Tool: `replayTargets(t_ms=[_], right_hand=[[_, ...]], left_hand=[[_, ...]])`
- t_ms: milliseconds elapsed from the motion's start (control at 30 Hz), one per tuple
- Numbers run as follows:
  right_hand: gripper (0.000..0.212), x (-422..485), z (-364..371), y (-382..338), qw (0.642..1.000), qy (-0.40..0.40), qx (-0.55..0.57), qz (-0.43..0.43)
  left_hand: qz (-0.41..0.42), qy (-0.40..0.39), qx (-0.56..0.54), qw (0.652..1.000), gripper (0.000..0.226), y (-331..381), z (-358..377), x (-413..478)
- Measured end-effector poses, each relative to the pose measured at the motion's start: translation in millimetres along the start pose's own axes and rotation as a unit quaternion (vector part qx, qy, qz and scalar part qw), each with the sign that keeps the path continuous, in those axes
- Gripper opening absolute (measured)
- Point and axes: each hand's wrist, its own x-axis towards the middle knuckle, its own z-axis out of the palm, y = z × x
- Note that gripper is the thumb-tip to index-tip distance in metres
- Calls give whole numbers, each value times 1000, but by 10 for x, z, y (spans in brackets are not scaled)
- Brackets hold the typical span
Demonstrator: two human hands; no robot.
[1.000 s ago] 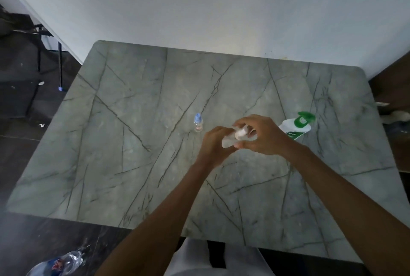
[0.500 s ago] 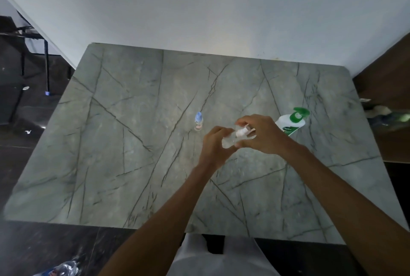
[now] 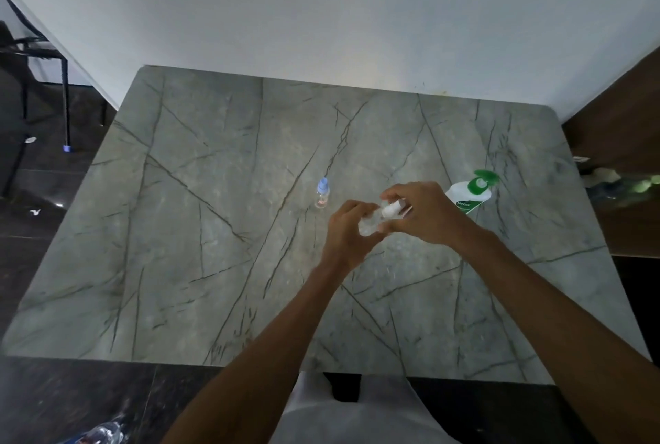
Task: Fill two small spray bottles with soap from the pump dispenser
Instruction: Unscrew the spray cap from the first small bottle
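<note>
- Right hand (image 3: 425, 215) is curled over the white spray head (image 3: 391, 209) of a small clear bottle and pinches it between thumb and fingers. The left hand (image 3: 344, 233) wraps round the clear body of this held spray bottle (image 3: 369, 225). The bottle is lifted off the surface and tilted, its head pointing up and to the right.
- Grey-green table (image 3: 214, 229) with dark veins carries everything else. The hands work above its middle, a little to the right.
- Pump dispenser (image 3: 468, 195), white with a green pump top, stands just beyond the right hand. Neither hand grips it.
- Second spray bottle (image 3: 322, 193) stands upright near the left of the hands, blue cap on, untouched.
- Step in hand, as I judge it: the head of the first small bottle is being twisted. The grip suits unscrewing it to open the neck for soap. It would suit screwing it back on just as well, and how much the bottle holds cannot be made out.
- If the head is coming off, the next move calls for laying it aside and standing the open bottle under the dispenser's spout. The neck must sit squarely below the spout, because the opening is narrow and thick soap will run down the outside if it misses.
</note>
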Motion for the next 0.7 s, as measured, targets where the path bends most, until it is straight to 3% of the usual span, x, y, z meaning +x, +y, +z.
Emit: replayTargets(t_ms=[167,267,367,533,700], right_hand=[[22,-8,35,0,1000,-2,-14,2],[36,-21,29,-6,999,-40,-10,-15],[58,-44,26,-31,999,-31,-6,35],[30,-66,32,-74,998,21,-52,16],[20,-108,-65,-82,998,11,-58,1]], left_hand=[[11,-10,-16,1000,48,-28,-15,-8],[6,-14,-16,1000,47,-58,5,-31],[8,-10,-20,1000,46,-69,27,-61],[4,-19,-19,1000,45,-58,44,-57],[-2,-33,-12,999,47,-58,46,-37]])
